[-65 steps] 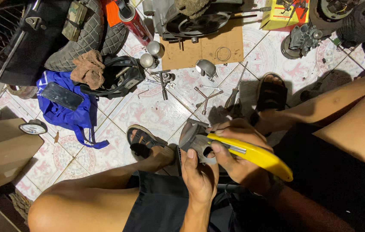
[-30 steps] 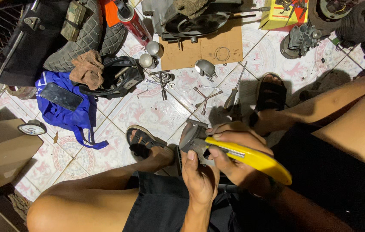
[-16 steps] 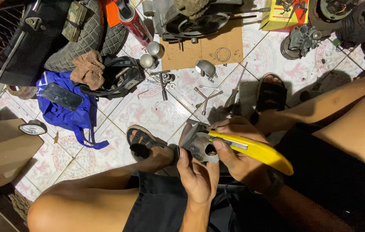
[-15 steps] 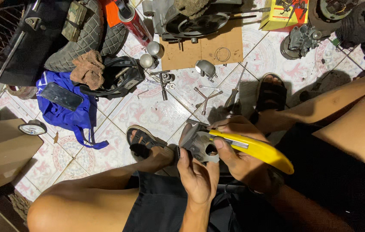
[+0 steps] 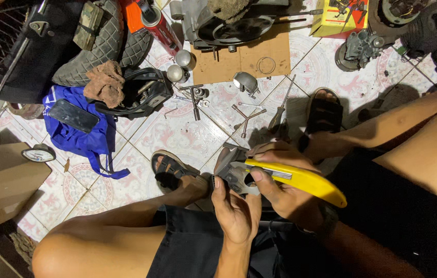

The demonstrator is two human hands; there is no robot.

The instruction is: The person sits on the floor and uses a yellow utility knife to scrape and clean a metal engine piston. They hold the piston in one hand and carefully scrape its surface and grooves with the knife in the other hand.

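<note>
Above the tiled floor (image 5: 177, 134), between the knees, the left hand (image 5: 236, 213) clamps a grey metal part (image 5: 234, 172); the right hand (image 5: 280, 180) grips a yellow utility knife (image 5: 300, 177) touching it.

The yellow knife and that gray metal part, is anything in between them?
Nothing visible. The right hand holds the yellow knife, whose front end lies right against the gray metal part, and the left hand holds that part from below.

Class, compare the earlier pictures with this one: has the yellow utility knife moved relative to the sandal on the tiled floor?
Barely. The yellow utility knife, held in the right hand, stays just right of the sandal; only its angle shifts slightly against the metal part.
</note>
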